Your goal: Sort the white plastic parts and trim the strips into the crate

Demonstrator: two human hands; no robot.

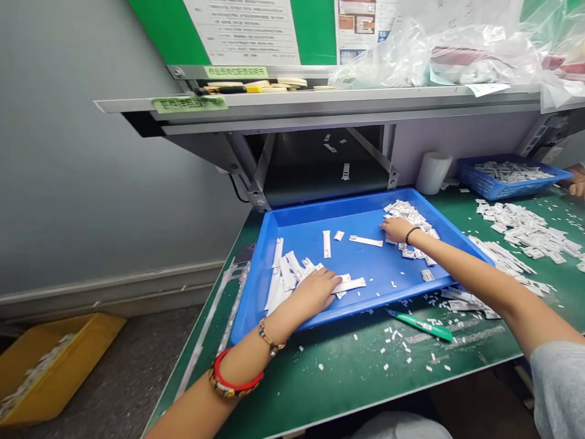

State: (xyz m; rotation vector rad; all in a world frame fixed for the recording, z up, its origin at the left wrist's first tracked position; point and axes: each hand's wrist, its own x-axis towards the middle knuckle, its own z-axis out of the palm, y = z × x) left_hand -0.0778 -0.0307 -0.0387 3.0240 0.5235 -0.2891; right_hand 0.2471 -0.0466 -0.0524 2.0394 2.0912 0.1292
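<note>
A blue tray (pixel 351 262) lies on the green table. My left hand (pixel 317 288) rests palm down over long white plastic strips (pixel 286 274) in its front left part, fingers stretched out, with one strip (pixel 351 285) beside the fingertips. At the tray's right side, my right hand (pixel 395 230) touches the left edge of a heap of small white plastic pieces (pixel 409 212); its fingers are bent together, and whatever is in them is hidden. Between the hands lie a long strip (pixel 365 241), an upright-lying strip (pixel 326 244) and a small piece (pixel 339 235).
A dark conveyor belt (pixel 315 174) behind the tray carries a few white pieces. On the right are loose white parts (pixel 525 228), a blue basket (pixel 489 188) and another person's hand (pixel 578 180). A green marker (pixel 423 326) lies in front. A yellow bin (pixel 59 366) stands on the floor.
</note>
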